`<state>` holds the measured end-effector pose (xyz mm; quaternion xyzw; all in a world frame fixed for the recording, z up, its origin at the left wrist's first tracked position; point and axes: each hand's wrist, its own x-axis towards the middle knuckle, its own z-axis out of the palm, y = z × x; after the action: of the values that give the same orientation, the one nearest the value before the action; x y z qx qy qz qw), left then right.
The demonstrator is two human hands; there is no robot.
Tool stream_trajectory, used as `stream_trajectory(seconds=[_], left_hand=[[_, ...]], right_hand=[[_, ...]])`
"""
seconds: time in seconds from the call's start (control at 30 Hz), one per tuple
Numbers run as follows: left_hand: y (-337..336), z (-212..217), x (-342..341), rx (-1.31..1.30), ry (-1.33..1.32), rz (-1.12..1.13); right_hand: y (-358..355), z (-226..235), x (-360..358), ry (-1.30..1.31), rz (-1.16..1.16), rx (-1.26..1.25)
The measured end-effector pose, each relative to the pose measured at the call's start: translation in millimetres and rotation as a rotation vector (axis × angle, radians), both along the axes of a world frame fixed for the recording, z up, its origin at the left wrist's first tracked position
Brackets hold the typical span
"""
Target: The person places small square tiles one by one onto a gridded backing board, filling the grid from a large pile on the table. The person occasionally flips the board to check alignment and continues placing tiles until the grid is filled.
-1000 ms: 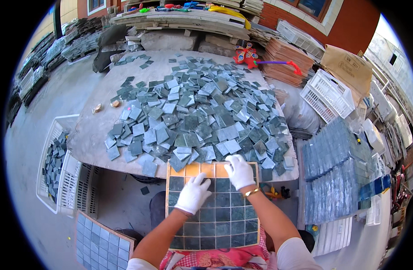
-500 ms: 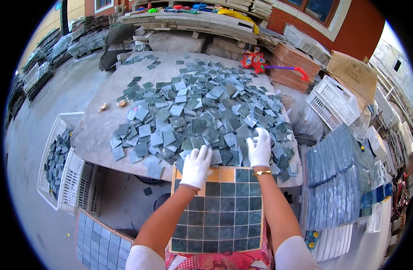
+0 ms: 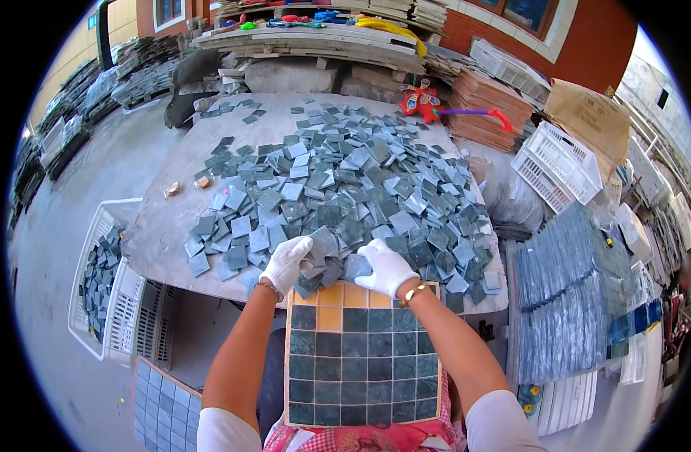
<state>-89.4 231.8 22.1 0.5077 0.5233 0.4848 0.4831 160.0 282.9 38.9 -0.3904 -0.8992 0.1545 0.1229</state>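
My two hands wear white gloves and work at the near edge of a heap of small square grey-green stone tiles (image 3: 345,181). My left hand (image 3: 287,264) is closed at the fingers on tiles (image 3: 312,267); how many it has is unclear. To its right, my right hand (image 3: 387,269) pinches a lighter tile (image 3: 356,266) between thumb and fingers. Below them, a gridded frame (image 3: 353,369) leans in front of me, most of its squares filled with dark tiles. Orange backing (image 3: 330,319) shows in one second-row square and along the top row, partly covered by my right hand.
The heap lies on a large pale table (image 3: 161,233). White crates of tiles (image 3: 97,294) stand at the left, with another tiled panel (image 3: 165,407) below. Wrapped tile stacks (image 3: 560,286) sit at the right. A red toy (image 3: 421,102) lies at the table's far right corner.
My left hand has moved left and up to the heap's near edge, uncovering the orange squares. My right hand has come left and down from the heap, and both now grip tiles.
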Motion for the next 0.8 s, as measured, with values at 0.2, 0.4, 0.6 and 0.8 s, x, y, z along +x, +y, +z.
stream_trajectory(seconds=[0.2,0.4,0.6,0.8], left_hand=[[-55,-15,11,0.06,-0.403,-0.109],[-103,-21,22,-0.365,-0.746,-0.03],[-129,-22,30,-0.081,-0.357,-0.043],[-138,-7,49,0.331,0.547,0.038]], right_hand=[[-17,-12,63,0.916,-0.281,-1.234],[-22,-4,63,0.391,-0.187,-0.548],[-32,-24,61,0.102,-0.029,0.036],[-70,-15,41,-0.142,-0.19,0.016]])
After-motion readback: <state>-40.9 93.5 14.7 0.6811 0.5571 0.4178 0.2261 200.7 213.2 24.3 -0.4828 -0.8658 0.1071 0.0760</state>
